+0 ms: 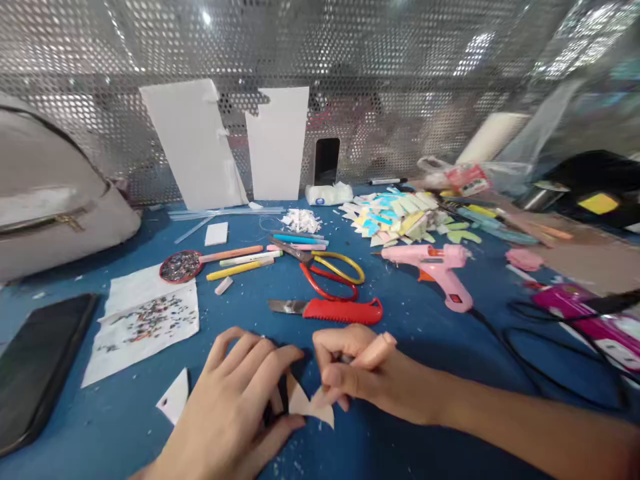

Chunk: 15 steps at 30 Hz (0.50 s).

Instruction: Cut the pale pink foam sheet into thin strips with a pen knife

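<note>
Near the front of the blue table, my left hand (245, 393) steadies a small pale cut piece (311, 408) with a curved, tail-like end, the thumb and fingers around its left part. Most of that piece is hidden under the fingers. My right hand (367, 373) is closed round a peach marker (376, 351), its lower end down at the piece. Just beyond both hands lies a red utility knife (343, 311), blade to the left. Left of my left hand rests a white cut-out (175, 396) with a dark dot on it.
Scissors (333, 270) and several markers (240, 268) lie behind the knife. A pink glue gun (435, 263) is at right, its black cord trailing to a magenta power strip (590, 320). A pile of coloured scraps (400, 213) lies behind; a phone (45, 367) is at left.
</note>
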{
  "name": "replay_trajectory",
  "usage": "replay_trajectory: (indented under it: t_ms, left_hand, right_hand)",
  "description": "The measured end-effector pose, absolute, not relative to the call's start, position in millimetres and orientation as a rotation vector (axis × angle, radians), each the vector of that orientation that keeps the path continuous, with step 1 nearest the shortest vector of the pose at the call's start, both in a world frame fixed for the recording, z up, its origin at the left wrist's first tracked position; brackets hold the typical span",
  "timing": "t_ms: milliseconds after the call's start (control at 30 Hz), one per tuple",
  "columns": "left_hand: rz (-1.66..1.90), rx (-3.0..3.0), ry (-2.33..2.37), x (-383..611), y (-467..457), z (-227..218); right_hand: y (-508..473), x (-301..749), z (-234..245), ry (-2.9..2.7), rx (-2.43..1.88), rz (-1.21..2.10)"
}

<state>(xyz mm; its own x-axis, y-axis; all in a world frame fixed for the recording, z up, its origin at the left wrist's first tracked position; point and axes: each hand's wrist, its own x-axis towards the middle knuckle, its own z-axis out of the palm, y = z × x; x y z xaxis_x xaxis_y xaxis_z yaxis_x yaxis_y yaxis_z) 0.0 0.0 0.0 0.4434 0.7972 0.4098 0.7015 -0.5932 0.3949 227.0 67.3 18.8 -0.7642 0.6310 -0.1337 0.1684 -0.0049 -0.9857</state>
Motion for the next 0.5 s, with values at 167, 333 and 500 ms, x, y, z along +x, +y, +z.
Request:
replay_trajectory:
  t_ms: [167, 333, 500]
  left_hand:
    - [0.854, 2.522, 1.323, -0.9, 0.2, -1.2]
    - [0.846, 2.504, 1.311, -1.2, 0.0, 0.7]
    - [0.840, 2.500, 1.300, -1.7, -0.6, 0.7]
  right_hand:
    - [66.6, 228.6, 18.4, -1.961, -0.855, 1.844]
    - [67.0, 229.4, 18.6, -1.961, -0.894, 1.841]
    - [67.9, 229.6, 19.7, -1.966, -0.926, 1.842]
